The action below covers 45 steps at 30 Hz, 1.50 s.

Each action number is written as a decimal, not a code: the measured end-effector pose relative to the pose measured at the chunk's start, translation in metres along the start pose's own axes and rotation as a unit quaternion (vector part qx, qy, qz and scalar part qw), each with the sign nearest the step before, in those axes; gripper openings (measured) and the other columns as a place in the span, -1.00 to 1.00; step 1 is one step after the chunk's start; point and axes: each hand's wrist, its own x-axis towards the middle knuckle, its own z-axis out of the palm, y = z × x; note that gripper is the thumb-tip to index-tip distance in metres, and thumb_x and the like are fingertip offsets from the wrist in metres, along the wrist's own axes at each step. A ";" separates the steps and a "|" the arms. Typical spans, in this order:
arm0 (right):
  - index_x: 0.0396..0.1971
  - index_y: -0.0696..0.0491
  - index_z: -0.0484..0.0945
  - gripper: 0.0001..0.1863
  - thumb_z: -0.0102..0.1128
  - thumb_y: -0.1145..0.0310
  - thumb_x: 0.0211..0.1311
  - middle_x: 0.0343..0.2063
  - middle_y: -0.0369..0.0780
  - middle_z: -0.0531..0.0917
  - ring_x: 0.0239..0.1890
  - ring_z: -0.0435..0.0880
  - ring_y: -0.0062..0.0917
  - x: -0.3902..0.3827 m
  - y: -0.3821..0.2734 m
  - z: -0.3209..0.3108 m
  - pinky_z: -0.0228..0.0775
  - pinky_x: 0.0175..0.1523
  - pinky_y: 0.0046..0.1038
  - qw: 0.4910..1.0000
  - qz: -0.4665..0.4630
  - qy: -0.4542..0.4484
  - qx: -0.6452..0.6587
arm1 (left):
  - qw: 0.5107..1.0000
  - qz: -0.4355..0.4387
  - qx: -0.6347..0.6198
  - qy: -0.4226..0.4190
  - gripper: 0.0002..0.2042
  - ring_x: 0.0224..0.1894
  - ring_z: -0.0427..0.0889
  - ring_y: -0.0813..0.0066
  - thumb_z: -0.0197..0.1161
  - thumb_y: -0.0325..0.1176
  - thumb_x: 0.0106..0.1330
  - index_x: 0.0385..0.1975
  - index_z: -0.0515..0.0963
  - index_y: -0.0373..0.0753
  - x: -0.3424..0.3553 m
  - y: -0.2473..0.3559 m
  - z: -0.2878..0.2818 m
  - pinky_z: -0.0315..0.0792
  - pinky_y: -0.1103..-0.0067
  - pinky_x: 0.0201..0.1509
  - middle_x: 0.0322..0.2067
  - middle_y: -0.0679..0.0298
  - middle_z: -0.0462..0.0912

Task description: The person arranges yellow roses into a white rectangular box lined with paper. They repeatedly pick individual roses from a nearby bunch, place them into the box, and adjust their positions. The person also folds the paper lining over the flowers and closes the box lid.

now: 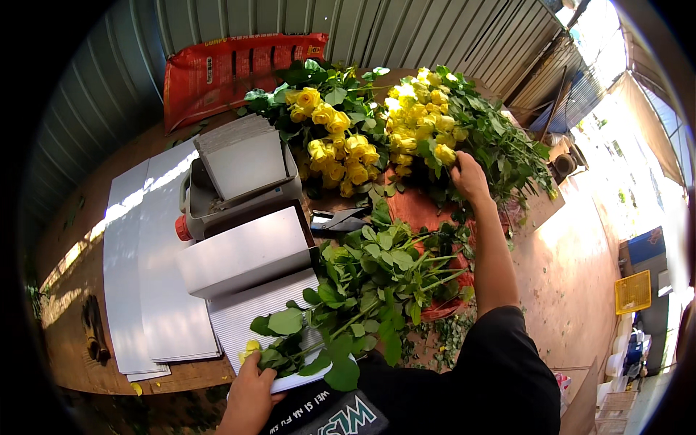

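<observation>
Red printed sack (243,69) against the corrugated wall; yellow crate (633,291) far right.

1. Far centre blocked: two heaps of yellow roses (406,123), touching the corrugated wall (435,29).
2. Middle occupied: grey machine (239,181), stem bundle (377,283).
3. Left covered by flat white sheets (145,290); passage above.
4. Right bare tabletop (558,268) passable.

A red sack (239,69) leans on the grey corrugated wall (406,29), far beyond the hands. Black shears (341,221) lie on the table (72,290). A yellow crate (633,291) stands far right.
</observation>
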 end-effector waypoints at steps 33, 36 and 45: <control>-0.39 0.09 0.52 -0.81 0.20 0.46 -0.10 -0.61 -0.26 0.48 -0.57 0.51 -0.43 -0.158 -0.322 -0.069 0.38 -0.50 -0.44 0.824 -0.464 -0.269 0.185 | 0.958 0.117 0.125 -0.230 -0.81 -0.11 0.40 0.23 0.28 -0.33 -0.09 -0.41 0.62 -0.10 0.071 -0.050 -0.024 0.45 0.42 -0.14 -0.18 0.24 0.40; -0.47 0.07 0.45 -0.86 0.13 0.34 0.00 -0.66 -0.26 0.40 -0.59 0.49 -0.39 -0.166 -0.333 -0.030 0.35 -0.52 -0.41 0.781 -0.487 -0.349 0.176 | 0.954 0.113 0.144 -0.239 -0.82 -0.19 0.50 0.18 0.21 -0.42 -0.06 -0.41 0.62 -0.11 0.081 -0.048 -0.032 0.46 0.44 -0.14 -0.17 0.25 0.44; -0.61 0.11 0.47 -0.81 0.03 0.31 0.05 -0.62 -0.16 0.51 -0.57 0.54 -0.30 -0.186 -0.335 0.028 0.40 -0.46 -0.34 0.718 -0.506 -0.461 0.125 | 0.945 0.132 0.181 -0.237 -0.80 -0.15 0.52 0.25 0.17 -0.45 -0.06 -0.39 0.58 -0.29 0.089 -0.051 -0.026 0.46 0.47 -0.16 -0.08 0.24 0.45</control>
